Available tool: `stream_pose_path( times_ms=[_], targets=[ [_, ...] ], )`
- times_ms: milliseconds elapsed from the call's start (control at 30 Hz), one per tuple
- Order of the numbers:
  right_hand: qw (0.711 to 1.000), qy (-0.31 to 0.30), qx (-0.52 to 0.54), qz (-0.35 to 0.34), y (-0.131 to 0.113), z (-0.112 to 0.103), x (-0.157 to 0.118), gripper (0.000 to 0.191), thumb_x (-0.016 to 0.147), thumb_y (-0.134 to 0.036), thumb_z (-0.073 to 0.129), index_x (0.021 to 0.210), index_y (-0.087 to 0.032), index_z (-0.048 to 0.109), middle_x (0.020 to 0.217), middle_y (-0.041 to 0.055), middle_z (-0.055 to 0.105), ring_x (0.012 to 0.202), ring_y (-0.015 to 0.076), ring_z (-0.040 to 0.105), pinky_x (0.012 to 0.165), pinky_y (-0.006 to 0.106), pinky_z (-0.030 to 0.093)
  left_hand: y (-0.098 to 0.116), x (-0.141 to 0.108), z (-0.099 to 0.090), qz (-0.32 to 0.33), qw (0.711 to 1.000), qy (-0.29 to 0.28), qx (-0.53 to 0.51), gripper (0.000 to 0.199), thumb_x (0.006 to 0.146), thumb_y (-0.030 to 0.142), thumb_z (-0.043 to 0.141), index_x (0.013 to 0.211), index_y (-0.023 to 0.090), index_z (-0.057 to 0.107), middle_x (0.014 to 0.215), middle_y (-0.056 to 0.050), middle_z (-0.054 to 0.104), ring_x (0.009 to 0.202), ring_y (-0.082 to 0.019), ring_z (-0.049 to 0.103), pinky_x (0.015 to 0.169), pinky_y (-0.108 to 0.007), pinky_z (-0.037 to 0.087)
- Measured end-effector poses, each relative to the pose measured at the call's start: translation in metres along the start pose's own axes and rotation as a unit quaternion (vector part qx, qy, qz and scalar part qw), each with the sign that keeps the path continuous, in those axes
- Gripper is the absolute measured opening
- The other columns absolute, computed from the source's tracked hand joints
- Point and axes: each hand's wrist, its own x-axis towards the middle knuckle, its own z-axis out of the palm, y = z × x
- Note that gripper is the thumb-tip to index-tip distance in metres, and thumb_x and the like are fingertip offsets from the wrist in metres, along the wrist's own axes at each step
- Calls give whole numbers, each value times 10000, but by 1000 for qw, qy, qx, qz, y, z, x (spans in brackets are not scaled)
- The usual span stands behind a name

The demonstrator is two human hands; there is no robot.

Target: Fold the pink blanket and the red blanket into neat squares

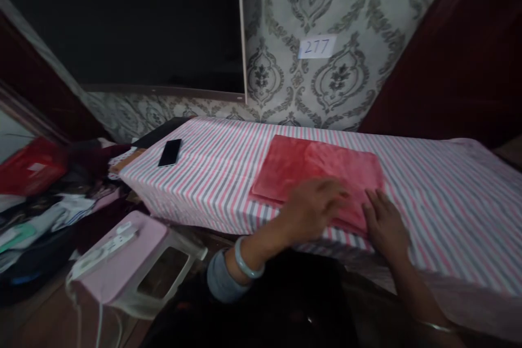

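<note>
A folded red plush cloth (285,166) lies flat on a bed-like surface covered with a striped sheet (216,163). My left hand (314,207), with a pale bangle on its wrist, is over the cloth's near edge, blurred by motion. Its fingers are loosely bent and apart, and nothing shows in them; whether they touch the cloth I cannot tell. At the cloth's near right corner rests my right hand (385,223), fingers stretched out along the edge.
A black phone (170,153) lies on the sheet's left part. Below it stands a pink plastic stool (142,239) bearing a white power strip (104,252). Clothes (44,228) are heaped at far left. A large dark screen (142,22) hangs on the patterned wall.
</note>
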Motion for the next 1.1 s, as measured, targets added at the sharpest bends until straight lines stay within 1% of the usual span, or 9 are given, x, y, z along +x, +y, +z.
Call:
stream_pose_path(
  times_ms=[67,133,200,300,500,633,767,967,1100],
  targets=[
    [1000,5,2,13,-6,-2,2,601,1035,-506,282,1467,-171,533,1522,158,496,1423,316,442,1179,552,369,-24,7,-2,-71,993,39,89,464,1022,354,382,1372,142,601,1392,-157,634,1336,-251,557,1156,-422,439],
    [1000,1,8,27,-11,-6,5,597,1038,-510,282,1459,-174,539,1540,160,473,1424,312,442,1169,551,377,-52,4,-1,-154,969,22,194,560,1002,371,460,1469,64,495,1532,-222,489,1465,-332,408,1223,-548,317],
    [999,-9,7,40,-13,-8,5,597,1040,-509,277,1465,-177,531,1571,158,432,1426,311,442,1159,540,392,-78,-5,4,-198,941,-28,272,612,995,414,486,1511,88,451,1595,-226,396,1517,-371,303,1222,-652,226],
    [998,-20,9,52,-15,-12,5,580,1039,-504,295,1476,-198,523,1583,140,420,1426,307,444,1159,528,395,-103,-20,15,-213,915,-90,330,602,1018,456,421,1552,180,407,1648,-179,309,1541,-362,245,1178,-695,262],
    [997,-40,28,61,-13,-16,4,604,1038,-511,283,1485,-173,506,1600,157,387,1459,301,396,1183,518,363,-110,-32,17,-208,911,-111,338,631,1033,495,339,1589,198,338,1673,-153,256,1556,-344,204,1139,-607,376],
    [996,-61,55,23,-5,-22,-5,626,1021,-541,322,1525,-191,445,1636,152,319,1500,296,322,1201,528,325,-112,-41,13,-180,919,-110,331,679,1006,540,392,1584,187,345,1664,-162,282,1546,-358,228,1175,-636,300],
    [993,-89,58,-44,1,-34,-19,761,942,-570,519,1580,-200,335,1679,157,191,1523,335,254,1189,546,337,-115,-56,8,-140,925,-111,335,779,940,576,530,1575,159,355,1646,-204,305,1532,-394,249,1205,-674,187],
    [993,-95,34,-55,0,-47,-27,740,904,-281,512,1603,-251,273,1670,129,217,1477,318,358,1112,503,458,-126,-61,-11,-94,934,-149,311,712,878,224,606,1554,170,390,1643,-180,327,1542,-343,248,1223,-562,269],
    [996,-78,2,-46,-6,-48,-25,729,819,-152,477,1538,-231,386,1582,130,387,1379,312,488,1022,471,541,-130,-60,-20,-91,937,-132,310,693,797,91,585,1479,165,487,1587,-172,424,1495,-335,345,1190,-506,359]
  ],
)
